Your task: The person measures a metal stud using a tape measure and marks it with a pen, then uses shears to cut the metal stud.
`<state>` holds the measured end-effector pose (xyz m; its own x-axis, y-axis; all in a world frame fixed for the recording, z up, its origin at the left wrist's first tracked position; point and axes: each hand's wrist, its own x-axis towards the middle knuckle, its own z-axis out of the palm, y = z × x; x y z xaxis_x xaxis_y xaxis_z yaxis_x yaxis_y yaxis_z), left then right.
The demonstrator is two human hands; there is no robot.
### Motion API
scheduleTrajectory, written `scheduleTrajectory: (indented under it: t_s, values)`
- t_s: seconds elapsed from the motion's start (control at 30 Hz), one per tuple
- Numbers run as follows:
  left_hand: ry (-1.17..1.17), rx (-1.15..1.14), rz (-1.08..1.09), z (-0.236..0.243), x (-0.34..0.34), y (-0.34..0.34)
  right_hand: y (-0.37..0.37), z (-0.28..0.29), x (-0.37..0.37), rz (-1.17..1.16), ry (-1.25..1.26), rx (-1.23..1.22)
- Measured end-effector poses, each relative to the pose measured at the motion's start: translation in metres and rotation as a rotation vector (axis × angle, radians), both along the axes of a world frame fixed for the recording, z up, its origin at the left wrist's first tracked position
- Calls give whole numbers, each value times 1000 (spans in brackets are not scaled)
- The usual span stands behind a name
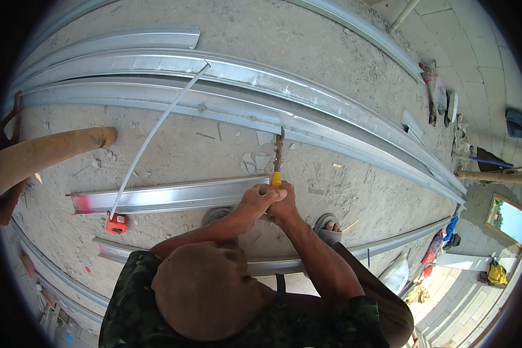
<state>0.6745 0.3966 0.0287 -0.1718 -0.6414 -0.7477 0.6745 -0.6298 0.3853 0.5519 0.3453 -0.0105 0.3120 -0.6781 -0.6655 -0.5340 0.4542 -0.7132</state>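
My left hand [253,202] and my right hand [285,207] are closed together round the handles of metal snips [278,155]. A bit of yellow grip shows above my fingers; the rest of the handles is hidden. The jaws point away from me and meet the near edge of a long galvanized steel channel [226,110] on the ground. Whether the blades are in the metal is too small to tell. Just left of my hands lies a shorter channel [162,197] with a red-marked end. Beside it sits a red tape measure [116,224], its pale blade [156,129] stretched out to another long channel [255,74].
A curved wooden pole [58,152] juts in from the left. Broken chips [254,162] lie on the dusty concrete floor [174,148]. Another channel [383,246] runs behind my sandaled foot [329,227]. Bags and a yellow backpack [496,272] are at the right by a block wall.
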Motion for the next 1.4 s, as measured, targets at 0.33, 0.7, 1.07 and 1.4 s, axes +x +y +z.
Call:
scheduleTrajectory:
  t_s: [0.33,0.7,1.07,1.4]
  values:
    - [174,-71,-175,21,13,-9,-20,42,9,-185,-10,214]
    - [389,-153,147,-8,-24,0,-4,38,9,183,402,-273]
    - [76,-49,234,-36,-4,13,11,9,34,109,328,-320]
    - [199,-248,-248,28,36,1,-65,112,45,-134,129,514]
